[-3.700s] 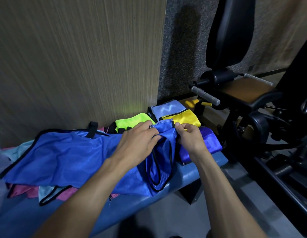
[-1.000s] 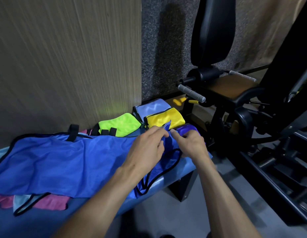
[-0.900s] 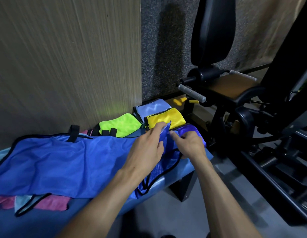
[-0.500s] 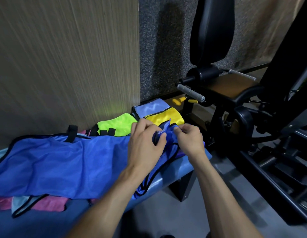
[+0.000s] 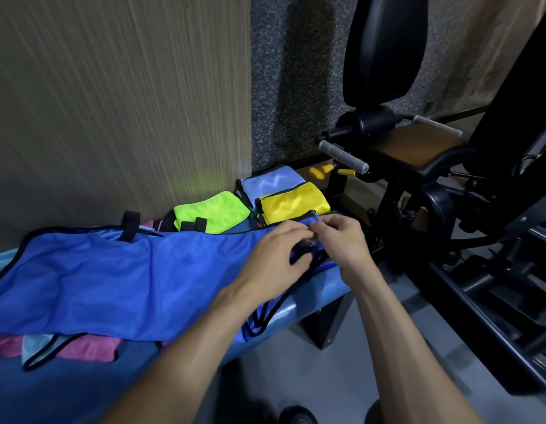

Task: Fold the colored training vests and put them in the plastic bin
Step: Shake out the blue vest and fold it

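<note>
1. Blue mesh, the blue vest [image 5: 122, 270], is seen spread across the padded bench [image 5: 314, 301].
2. Its right end is pinched by the left hand [image 5: 274, 261] and right hand [image 5: 345, 243].
3. Edges should be matched squarely before any crease is pressed.

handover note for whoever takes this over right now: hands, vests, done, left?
Left hand and right hand: both pinch the right end of the blue vest, spread along the blue bench.
Done: green vest, light blue vest and yellow vest lie folded by the wall.
Left: fold the blue vest, then the pink vest under it. No bin in view.
</note>
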The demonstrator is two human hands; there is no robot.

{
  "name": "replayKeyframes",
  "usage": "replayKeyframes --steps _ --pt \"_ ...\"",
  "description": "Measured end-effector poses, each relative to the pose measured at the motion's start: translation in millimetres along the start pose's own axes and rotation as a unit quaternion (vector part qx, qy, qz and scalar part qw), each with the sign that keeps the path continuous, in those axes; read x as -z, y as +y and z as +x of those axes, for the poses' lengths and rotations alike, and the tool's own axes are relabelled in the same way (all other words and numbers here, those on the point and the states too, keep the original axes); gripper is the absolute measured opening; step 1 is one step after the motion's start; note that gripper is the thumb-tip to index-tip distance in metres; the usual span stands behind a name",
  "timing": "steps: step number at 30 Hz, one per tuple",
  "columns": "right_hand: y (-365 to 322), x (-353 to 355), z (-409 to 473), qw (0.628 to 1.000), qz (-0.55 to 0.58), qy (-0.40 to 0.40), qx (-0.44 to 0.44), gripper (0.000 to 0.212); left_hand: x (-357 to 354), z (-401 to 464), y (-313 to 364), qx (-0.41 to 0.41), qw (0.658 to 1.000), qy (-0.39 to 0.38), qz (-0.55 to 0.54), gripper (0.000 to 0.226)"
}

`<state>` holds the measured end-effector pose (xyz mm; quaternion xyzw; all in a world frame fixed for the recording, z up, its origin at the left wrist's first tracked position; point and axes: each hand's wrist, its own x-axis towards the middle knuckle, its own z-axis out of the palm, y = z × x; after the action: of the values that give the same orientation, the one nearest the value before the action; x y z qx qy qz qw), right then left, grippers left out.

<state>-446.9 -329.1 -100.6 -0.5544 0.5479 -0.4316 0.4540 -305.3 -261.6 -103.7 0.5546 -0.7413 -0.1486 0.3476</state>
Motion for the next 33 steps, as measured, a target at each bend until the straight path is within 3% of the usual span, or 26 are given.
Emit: replayKeyframes --steps 5,7,10,14,18,22,29,31,33 --pt "5 0 8 0.999 -0.045 0.018 -0.014 0.020 35 -30 -8 -0.005 0.999 0.039 -0.016 0.028" --pt "4 -1 9 0.998 -0.056 0.026 -0.009 0.020 42 -49 -7 -0.045 0.997 -0.016 0.061 0.023" --pt "3 -1 7 0.995 -0.094 0.029 -0.001 0.022 35 -75 -14 -0.102 0.962 -0.106 0.228 0.014" --pt "6 -3 2 0.982 -0.187 -0.017 -0.012 0.030 17 -96 -18 -0.116 0.896 -0.188 0.384 0.041" --pt "11 -8 5 0.966 -0.257 0.009 0.005 0.014 14 -98 -15 -0.107 0.870 -0.176 0.448 0.060" --pt "8 -12 4 0.969 -0.240 0.050 0.025 0.014 19 -107 2 -0.145 0.864 -0.147 0.459 0.055" --pt "-2 -18 1 0.976 -0.213 0.043 -0.004 0.019 21 -130 -1 -0.194 0.849 -0.176 0.460 0.055" --pt "-4 -20 -1 0.978 -0.204 0.038 -0.015 0.019 23 -136 -1 -0.199 0.865 -0.149 0.437 0.053" --pt "-3 -23 -2 0.979 -0.200 0.037 -0.022 0.037 31 -137 -6 -0.188 0.898 -0.094 0.386 0.045"
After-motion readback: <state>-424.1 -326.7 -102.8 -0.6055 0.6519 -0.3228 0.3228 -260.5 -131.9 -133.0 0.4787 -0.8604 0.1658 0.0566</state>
